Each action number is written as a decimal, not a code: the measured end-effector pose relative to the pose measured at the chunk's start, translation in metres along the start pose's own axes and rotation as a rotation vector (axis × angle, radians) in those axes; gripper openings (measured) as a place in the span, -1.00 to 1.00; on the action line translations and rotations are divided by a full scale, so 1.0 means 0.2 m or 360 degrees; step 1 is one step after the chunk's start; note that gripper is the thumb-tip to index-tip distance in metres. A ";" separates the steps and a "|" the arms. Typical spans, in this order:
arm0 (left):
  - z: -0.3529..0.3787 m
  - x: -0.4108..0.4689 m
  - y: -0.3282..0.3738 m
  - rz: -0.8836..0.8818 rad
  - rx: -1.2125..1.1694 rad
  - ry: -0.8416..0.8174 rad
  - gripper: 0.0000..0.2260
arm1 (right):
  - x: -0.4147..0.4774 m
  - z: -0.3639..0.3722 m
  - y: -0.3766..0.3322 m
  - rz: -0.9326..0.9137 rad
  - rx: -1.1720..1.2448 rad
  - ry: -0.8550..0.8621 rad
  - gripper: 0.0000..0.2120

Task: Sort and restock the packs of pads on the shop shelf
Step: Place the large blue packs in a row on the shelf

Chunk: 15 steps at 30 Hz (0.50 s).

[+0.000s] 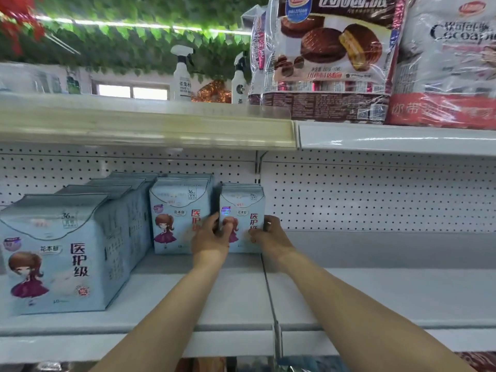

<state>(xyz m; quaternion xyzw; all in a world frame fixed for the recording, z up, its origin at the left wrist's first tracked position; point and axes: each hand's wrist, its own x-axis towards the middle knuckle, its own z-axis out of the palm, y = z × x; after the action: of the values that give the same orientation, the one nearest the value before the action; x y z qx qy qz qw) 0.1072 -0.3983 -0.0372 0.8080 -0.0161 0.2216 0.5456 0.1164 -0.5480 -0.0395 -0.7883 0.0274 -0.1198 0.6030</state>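
- The small pack of pads [241, 208] stands upright at the back edge of the shelf [214, 304], against the pegboard wall [375, 197] and just left of the seam between the two shelf boards
- The left hand [212, 237] grips its left side, thumb across the printed front and fingers tucked round the edge; the right hand [271, 234] grips the right side the same way, thumb on the front and fingers curled behind
- The left fingers sit in the narrow gap beside the neighbouring pack [179, 210]; drawing them out carelessly could drag that pack askew or tip it forward
- The wrapper looks soft; a hard squeeze from both sides would likely crease the front or bow the pack, so that it would not stand flat
- The pack is tall on a narrow base with nothing on its right; let go while tilted, it may fall toward the bare right-hand board
- The long row of packs [53, 251] reaches the front left edge; the left forearm passes near it, and a sideways swing could nudge the front pack off the lip
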 end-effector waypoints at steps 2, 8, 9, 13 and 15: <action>0.00 0.01 -0.02 -0.0015 -0.0021 -0.0018 -0.70 | 0.00 -0.01 -0.01 0.0008 0.0046 -0.0045 -0.62; 0.00 -0.02 -0.02 0.0040 -0.0018 -0.0030 -0.62 | 0.00 -0.01 -0.02 0.0051 0.0062 -0.0139 -0.42; 0.01 -0.02 -0.01 0.0023 -0.0042 -0.0047 -0.62 | 0.00 -0.01 -0.02 0.0048 0.0052 -0.0135 -0.44; 0.01 -0.05 -0.02 0.0034 -0.0231 -0.0049 -0.78 | 0.01 -0.01 -0.02 0.0079 -0.0002 -0.0141 -0.24; 0.02 -0.05 -0.04 0.0038 -0.0296 0.0000 -0.81 | -0.01 -0.01 -0.03 0.0095 -0.0006 -0.0113 -0.17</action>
<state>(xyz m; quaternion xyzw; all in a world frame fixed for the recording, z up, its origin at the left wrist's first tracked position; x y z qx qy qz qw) 0.1019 -0.4003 -0.0483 0.7537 -0.0462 0.2257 0.6156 0.1142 -0.5482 -0.0340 -0.7920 0.0298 -0.0735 0.6053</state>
